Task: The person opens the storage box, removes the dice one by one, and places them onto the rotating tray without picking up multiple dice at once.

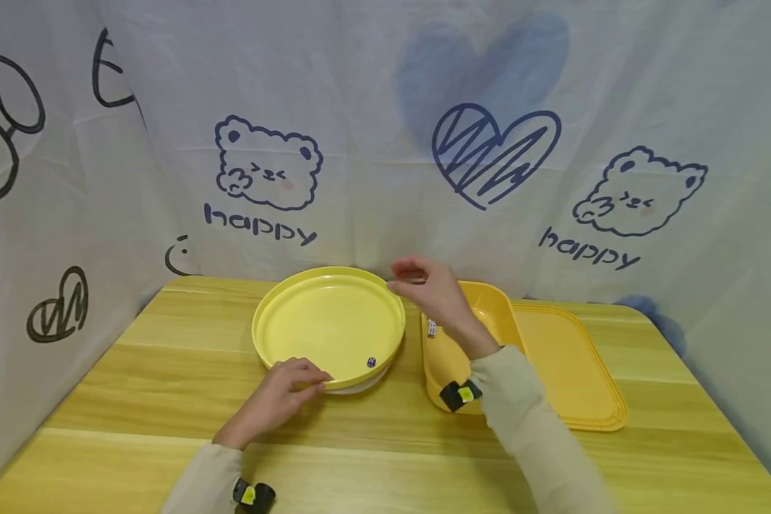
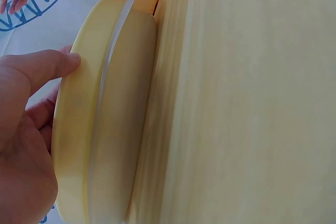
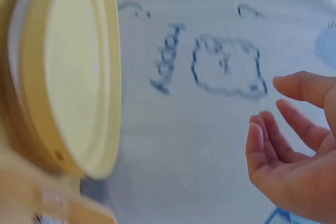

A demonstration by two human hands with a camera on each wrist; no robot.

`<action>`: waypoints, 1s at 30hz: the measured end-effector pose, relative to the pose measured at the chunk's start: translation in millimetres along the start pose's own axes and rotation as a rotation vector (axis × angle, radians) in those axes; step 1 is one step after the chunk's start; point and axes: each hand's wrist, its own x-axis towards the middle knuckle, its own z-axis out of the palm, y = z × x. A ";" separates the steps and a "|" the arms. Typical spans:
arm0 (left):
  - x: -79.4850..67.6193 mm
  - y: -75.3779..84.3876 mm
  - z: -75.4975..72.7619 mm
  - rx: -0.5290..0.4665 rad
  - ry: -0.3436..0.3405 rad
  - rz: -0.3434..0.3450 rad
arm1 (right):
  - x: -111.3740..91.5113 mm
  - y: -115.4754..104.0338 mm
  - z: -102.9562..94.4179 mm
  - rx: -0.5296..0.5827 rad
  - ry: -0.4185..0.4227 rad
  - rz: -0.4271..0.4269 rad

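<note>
A round yellow tray [image 1: 330,318] with a raised rim stands on a pale base on the table. My left hand [image 1: 289,389] pinches its near rim; the left wrist view shows the thumb [image 2: 58,64] on the outer wall and the other fingers behind it. Inside the tray, near the front right, lies a small dark die [image 1: 371,362]. My right hand [image 1: 433,289] is raised above the gap between the tray and an orange-yellow box [image 1: 446,368], its fingers loosely bent with nothing between them. White dice [image 1: 431,328] show at the box's left inner side.
To the box's right, an orange-yellow lid [image 1: 568,364] lies flat on the wooden table [image 1: 360,457], partly hidden by my right forearm. A white printed cloth [image 1: 373,178] hangs close behind the table's back edge.
</note>
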 end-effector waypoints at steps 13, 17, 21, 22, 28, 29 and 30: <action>-0.3 -1.0 -1.5 -0.010 0.002 -0.007 | 41.7 62.2 -43.2 0.077 0.093 0.131; -0.5 -0.6 -1.6 -0.016 0.005 0.002 | 45.8 81.7 -44.6 0.095 0.126 0.190; -0.1 -0.6 -0.9 -0.021 0.005 0.010 | 49.0 102.3 -46.3 0.079 0.152 0.246; -0.1 -1.0 -0.9 -0.024 0.003 0.011 | 49.9 107.7 -46.3 0.065 0.153 0.250; -0.8 -2.2 -0.7 -0.027 -0.003 0.008 | 50.2 139.3 -46.8 -0.014 0.150 0.277; -0.9 -2.3 -0.9 -0.026 -0.003 0.009 | 49.8 143.9 -47.0 -0.024 0.149 0.287; -1.0 -2.3 -1.3 -0.027 -0.002 0.010 | 49.4 148.0 -46.8 -0.026 0.151 0.300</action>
